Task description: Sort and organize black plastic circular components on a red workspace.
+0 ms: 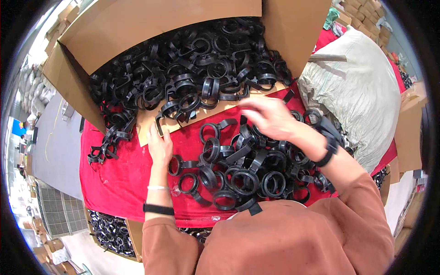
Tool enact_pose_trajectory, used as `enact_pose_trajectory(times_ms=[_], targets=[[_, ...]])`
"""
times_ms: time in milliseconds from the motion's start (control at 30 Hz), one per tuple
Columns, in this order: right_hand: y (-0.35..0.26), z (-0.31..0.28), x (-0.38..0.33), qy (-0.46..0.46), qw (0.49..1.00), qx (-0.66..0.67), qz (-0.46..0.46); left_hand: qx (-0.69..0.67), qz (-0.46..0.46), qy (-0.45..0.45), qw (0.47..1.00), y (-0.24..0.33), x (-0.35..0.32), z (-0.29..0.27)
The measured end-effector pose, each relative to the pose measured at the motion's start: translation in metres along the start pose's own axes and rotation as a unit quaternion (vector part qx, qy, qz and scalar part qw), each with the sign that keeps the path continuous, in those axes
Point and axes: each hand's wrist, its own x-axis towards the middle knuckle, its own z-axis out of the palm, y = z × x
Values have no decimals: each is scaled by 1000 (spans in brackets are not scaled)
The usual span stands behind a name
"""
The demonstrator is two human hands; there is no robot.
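Observation:
My left hand (160,147) is at the cardboard flap's near edge, with thumb and fingers on either side of the handle of a black plastic ring (159,123); they seem to pinch it. Over the far side of a loose heap of black rings with strap-like handles (245,181), my right hand (270,118) hovers with its fingers pointing left. Motion blurs those fingers, and whether they hold anything is unclear. Beyond both hands, a big cardboard box (174,25) lies open toward me, full of similar black rings (201,59) that spill onto its flap (143,130).
A red cloth (123,183) covers the work surface. More black rings (110,149) hang together at its left. A bulging white woven sack (362,87) stands at the right. Below left sits a carton of black parts (112,231), near a grey grille panel (62,208).

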Motion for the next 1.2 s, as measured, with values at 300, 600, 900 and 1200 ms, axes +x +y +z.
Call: enact_pose_trajectory(times_ms=[300, 600, 900, 1200], targets=[[12, 126, 99, -121, 989, -82, -36, 114, -37, -190, 974, -50, 71, 33], [35, 137, 90, 12, 961, -170, -220, -30, -14, 80, 996, -37, 9, -8], [13, 109, 59, 59, 953, -143, -260, -15, 140, 262, 955, -29, -44, -22], [-18, 50, 4, -39, 984, -36, -172, -60, 147, 201, 967, -5, -78, -32]])
